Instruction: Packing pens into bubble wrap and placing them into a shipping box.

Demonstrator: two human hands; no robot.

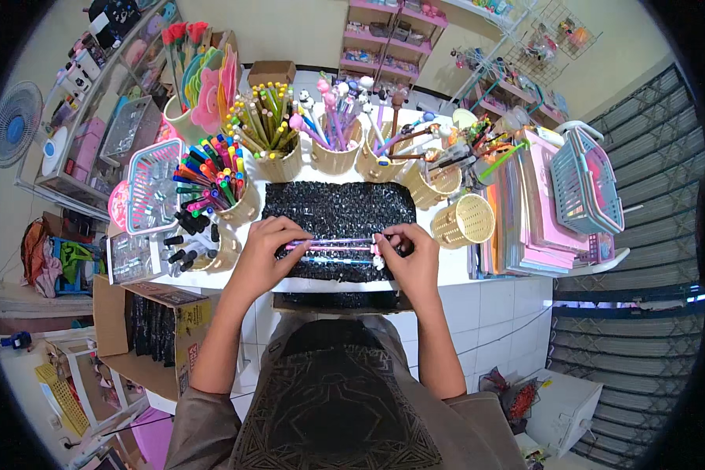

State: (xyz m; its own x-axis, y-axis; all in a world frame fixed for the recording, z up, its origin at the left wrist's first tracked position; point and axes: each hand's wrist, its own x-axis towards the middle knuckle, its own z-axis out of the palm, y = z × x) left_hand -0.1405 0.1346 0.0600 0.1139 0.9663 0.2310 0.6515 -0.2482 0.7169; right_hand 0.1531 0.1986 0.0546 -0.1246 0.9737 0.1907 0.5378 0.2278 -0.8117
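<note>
Before me a sheet of black bubble wrap point(341, 205) lies on the white table point(458, 258). Over it my left hand point(276, 247) pinches the left ends of slim purple and pink pens point(335, 242) laid side by side. The fingers of my right hand point(408, 252) are at their right ends, where small pink and white toppers show. A light blue pen point(329, 260) with a white figure topper lies just below them, nearer to me; whether a finger touches it is hard to tell.
Woven cups of pens, markers and pencils point(279, 164) curve around the wrap. An empty woven cup point(463, 220) lies tilted at the right, beside stacked folders point(540, 200) and a blue basket point(584, 182). Another basket point(153, 188) stands left; a cardboard box point(147, 329) is below.
</note>
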